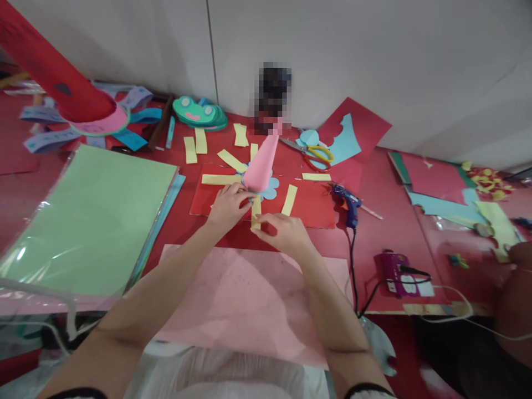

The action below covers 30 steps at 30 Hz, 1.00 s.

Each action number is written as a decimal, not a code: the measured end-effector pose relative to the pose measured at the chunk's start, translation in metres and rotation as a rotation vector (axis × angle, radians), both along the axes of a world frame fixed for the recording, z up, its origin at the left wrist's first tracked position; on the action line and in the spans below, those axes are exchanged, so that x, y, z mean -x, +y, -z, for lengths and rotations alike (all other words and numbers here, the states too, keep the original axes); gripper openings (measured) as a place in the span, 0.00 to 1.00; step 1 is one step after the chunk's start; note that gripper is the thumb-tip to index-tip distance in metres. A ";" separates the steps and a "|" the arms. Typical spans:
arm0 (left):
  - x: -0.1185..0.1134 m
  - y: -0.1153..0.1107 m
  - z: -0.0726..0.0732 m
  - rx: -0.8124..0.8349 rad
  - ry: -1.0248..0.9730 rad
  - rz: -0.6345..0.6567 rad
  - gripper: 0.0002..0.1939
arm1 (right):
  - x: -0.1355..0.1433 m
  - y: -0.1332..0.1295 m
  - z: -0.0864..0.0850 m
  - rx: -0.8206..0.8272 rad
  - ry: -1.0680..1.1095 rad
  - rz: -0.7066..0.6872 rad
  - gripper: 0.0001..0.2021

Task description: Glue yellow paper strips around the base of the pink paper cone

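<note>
A pink paper cone (260, 165) stands upright on a blue flower-shaped paper base (271, 189), above a red board (313, 205). Close in front of the cone, a yellow paper strip (256, 209) runs toward me. My left hand (230, 204) pinches the strip's far end at the flower's edge. The near end is between the thumb and fingers of my right hand (284, 233). Other yellow strips, such as one on the left (220, 179) and one on the right (289, 200), lie around the cone.
Scissors (310, 151) and a glue gun (348, 205) with its cord lie to the right, near a purple power socket (399, 274). Green sheets in clear plastic (91, 216) are at left. Frog-face cutouts (199, 113) lie behind. A person's arm (517, 299) shows at far right.
</note>
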<state>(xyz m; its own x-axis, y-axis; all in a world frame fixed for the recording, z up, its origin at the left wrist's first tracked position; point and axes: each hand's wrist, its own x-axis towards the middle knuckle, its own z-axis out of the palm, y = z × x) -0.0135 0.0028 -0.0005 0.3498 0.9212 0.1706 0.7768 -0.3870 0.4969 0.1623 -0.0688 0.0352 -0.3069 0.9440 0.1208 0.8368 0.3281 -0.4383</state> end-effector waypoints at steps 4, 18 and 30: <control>-0.001 -0.001 0.000 -0.009 0.001 -0.005 0.10 | -0.007 0.009 0.005 -0.019 0.071 0.101 0.13; -0.001 -0.003 -0.003 0.013 -0.041 -0.017 0.10 | 0.000 0.018 0.018 0.107 -0.086 0.150 0.21; -0.003 -0.007 -0.006 -0.008 0.066 -0.004 0.09 | 0.008 0.018 0.015 0.199 -0.234 0.135 0.22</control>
<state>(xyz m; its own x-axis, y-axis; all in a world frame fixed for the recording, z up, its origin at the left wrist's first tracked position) -0.0105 -0.0039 0.0055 0.3568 0.9213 0.1544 0.8095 -0.3874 0.4412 0.1539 -0.0513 0.0200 -0.1754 0.9760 -0.1290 0.9522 0.1350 -0.2740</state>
